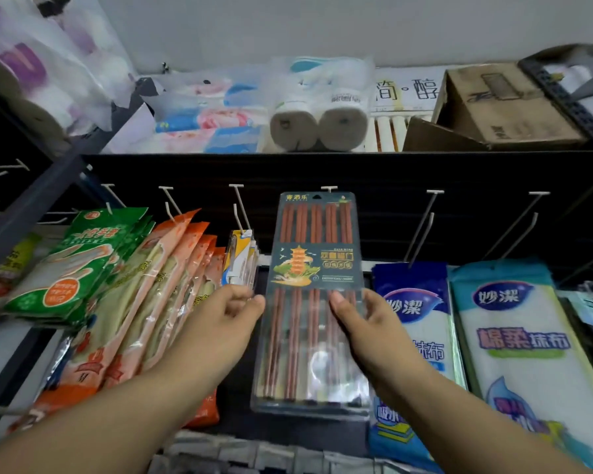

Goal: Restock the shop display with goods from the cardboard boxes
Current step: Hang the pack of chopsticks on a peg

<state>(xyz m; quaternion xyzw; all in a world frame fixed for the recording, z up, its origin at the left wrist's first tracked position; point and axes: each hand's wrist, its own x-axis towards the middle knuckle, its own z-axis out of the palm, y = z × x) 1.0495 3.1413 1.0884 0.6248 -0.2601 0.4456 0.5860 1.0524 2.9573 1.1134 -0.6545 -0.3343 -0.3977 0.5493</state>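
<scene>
Display wall: dark slatted panel with white peg hooks, several bare on the right. Top shelf above it carries a cardboard box, flap open, contents not visible; beside it paper roll packs and flat tissue packs.

Hanging stock, left to right: green glove packs, orange-edged packs, a small yellow-blue carded item, then blue-and-white cloth packs on the right.

Chopstick pack: clear blister tray holding five pairs of reddish-brown chopsticks, dark card band across the middle. It sits upright at centre, its hang hole right at the centre hook; whether it is already threaded on, cannot tell.

Hands: right hand grips the pack's right edge, thumb on the front. Left hand is at the left edge, fingers curled against it, apparently pinching; contact partly hidden.

Step, judged: hanging this pack on the centre hook. Next move likely calls for lining the hole with the hook tip, sliding the pack back along the hook, then letting go with both hands. Risk: pack tilts and misses the tip.
</scene>
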